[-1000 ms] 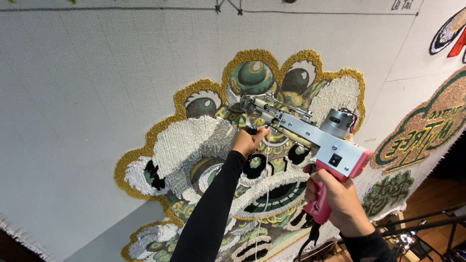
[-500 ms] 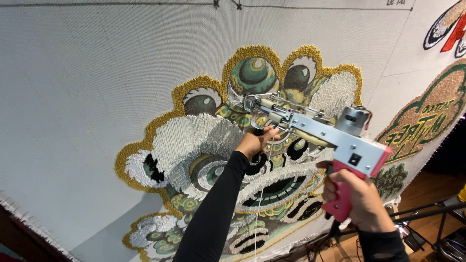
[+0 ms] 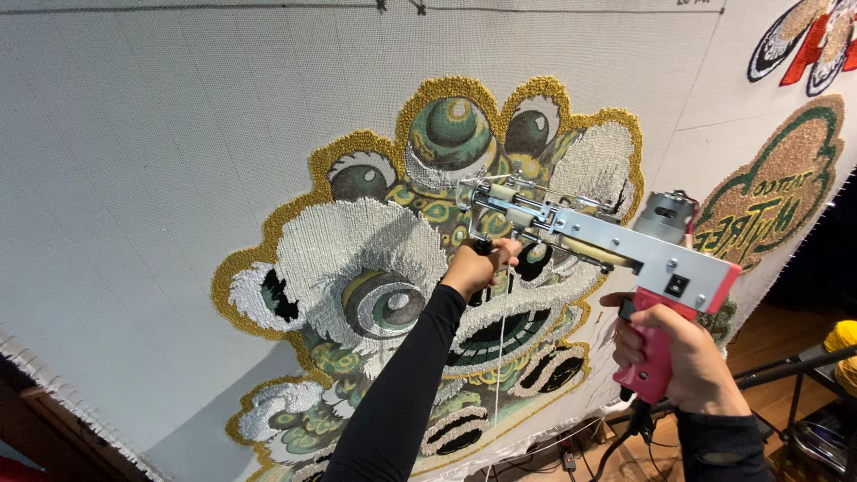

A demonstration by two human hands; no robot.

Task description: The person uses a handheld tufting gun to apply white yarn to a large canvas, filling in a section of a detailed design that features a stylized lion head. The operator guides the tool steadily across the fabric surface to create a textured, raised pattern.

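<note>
Since the earlier frame the tufting gun point(image 3: 589, 236) had shifted slightly lower against the tufted lion face point(image 3: 420, 268). The right hand point(image 3: 678, 357) gripped its pink handle point(image 3: 652, 357); the left hand point(image 3: 478, 266) clasped the gun's front grip, against the lion's centre.

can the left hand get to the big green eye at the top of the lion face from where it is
Probably yes: the left hand grips the tufting gun's front handle just below the green eye, with only bare tufted cloth between them.
</note>
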